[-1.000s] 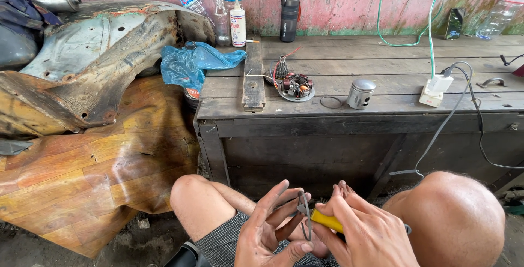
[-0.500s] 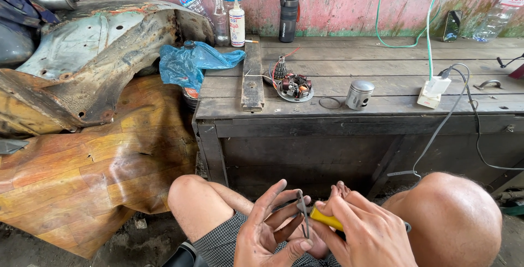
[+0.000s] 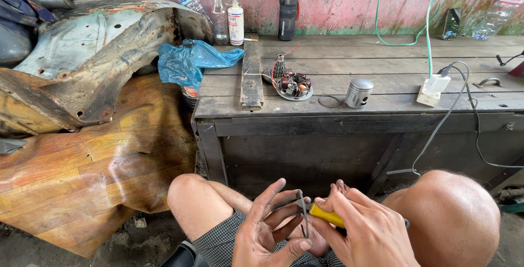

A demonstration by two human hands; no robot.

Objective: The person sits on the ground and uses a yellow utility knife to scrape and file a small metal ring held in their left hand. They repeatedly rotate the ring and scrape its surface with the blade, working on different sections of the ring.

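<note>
At the bottom of the head view, my left hand (image 3: 267,229) pinches a small thin metal part (image 3: 302,212) between thumb and fingers, with the other fingers spread. My right hand (image 3: 365,229) is closed around a yellow-handled tool (image 3: 326,214) whose tip meets that part. Both hands hover above my bare knees (image 3: 453,218) and checked shorts (image 3: 218,242). What the tool's tip looks like is hidden by my fingers.
A dark wooden bench (image 3: 349,120) stands in front, carrying a stator coil plate (image 3: 293,85), a silver piston (image 3: 358,93), a wooden block (image 3: 252,76), a white power adapter (image 3: 431,90) with cables, bottles (image 3: 234,10) and a blue plastic bag (image 3: 191,62). Rusty vehicle panels (image 3: 82,65) lie left.
The view has shifted slightly. My hands stay together on the small part and the tool, with only small finger movements.
</note>
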